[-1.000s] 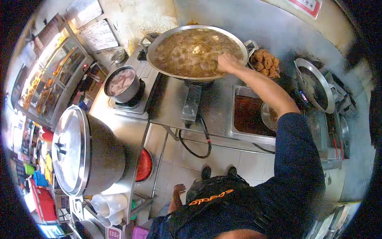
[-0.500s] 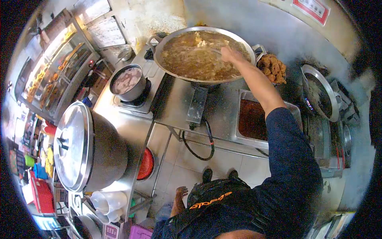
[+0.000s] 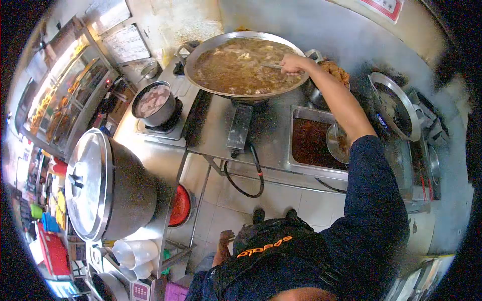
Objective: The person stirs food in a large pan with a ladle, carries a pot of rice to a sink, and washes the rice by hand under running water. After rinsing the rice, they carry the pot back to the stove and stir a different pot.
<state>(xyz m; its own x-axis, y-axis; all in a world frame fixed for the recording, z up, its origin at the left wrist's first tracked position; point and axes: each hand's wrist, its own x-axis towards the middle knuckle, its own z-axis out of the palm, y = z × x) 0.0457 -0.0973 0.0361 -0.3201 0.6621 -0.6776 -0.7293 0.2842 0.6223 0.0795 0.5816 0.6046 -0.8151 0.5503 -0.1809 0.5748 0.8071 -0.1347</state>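
My right hand [image 3: 293,64] reaches over the right side of a large wok [image 3: 241,94] and is closed around a metal utensil [image 3: 271,65]. The utensil points left into bubbling brown oil [image 3: 226,70]; its working end is hidden, so its kind cannot be made out. Pale pieces of food [image 3: 244,56] float near the far side of the oil. My left hand [image 3: 227,236] hangs low beside my dark apron, away from the worktops, with loose fingers and nothing visible in it.
Fried pieces [image 3: 335,72] sit in a container right of the wok. Nearer are a tray of red-brown sauce [image 3: 314,143] with a round clear bowl [image 3: 338,143], and another wok [image 3: 411,123]. Left stand a small pot of meat [image 3: 161,116] and a big lidded pot [image 3: 133,185]. A hose [image 3: 261,175] hangs in front.
My right hand has shifted right relative to the wok, and more of the metal utensil shows. My arm has moved off the sauce tray, uncovering the clear bowl. The view has shifted slightly.
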